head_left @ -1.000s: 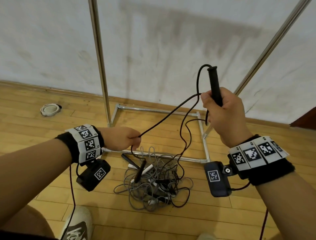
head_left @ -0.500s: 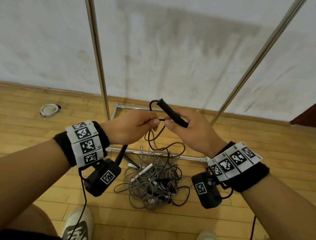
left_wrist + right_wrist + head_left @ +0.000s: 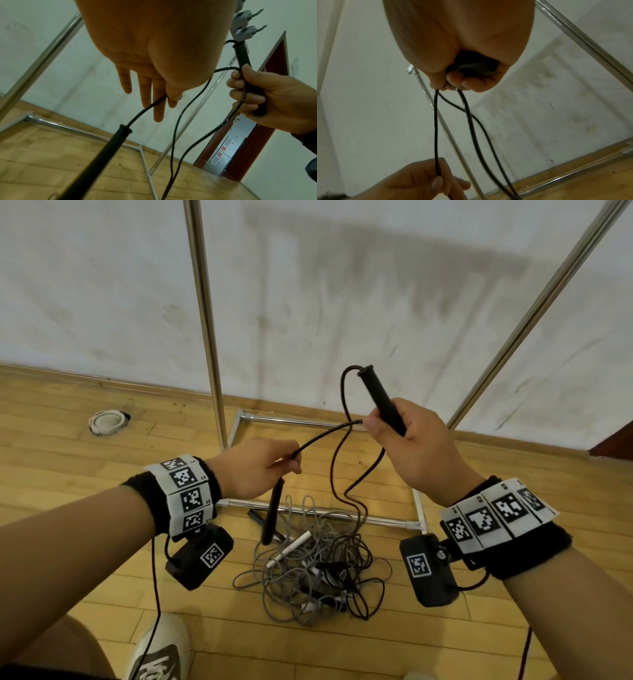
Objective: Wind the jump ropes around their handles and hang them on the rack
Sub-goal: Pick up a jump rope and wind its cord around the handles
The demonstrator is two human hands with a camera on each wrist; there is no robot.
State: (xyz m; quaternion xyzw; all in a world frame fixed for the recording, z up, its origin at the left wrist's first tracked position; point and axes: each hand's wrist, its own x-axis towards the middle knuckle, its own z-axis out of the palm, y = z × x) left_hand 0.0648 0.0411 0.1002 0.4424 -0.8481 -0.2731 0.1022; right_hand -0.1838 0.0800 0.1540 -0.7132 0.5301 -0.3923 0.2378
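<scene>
On the left, the black rope is pinched between thumb and fingertips of the left hand; the second handle dangles below it. The grip is partly hidden by the palm in the left wrist view. Beneath, a tangled pile of ropes lies beside the rack base. On the right, the upright handle is wrapped by the curled fingers of the right hand.
</scene>
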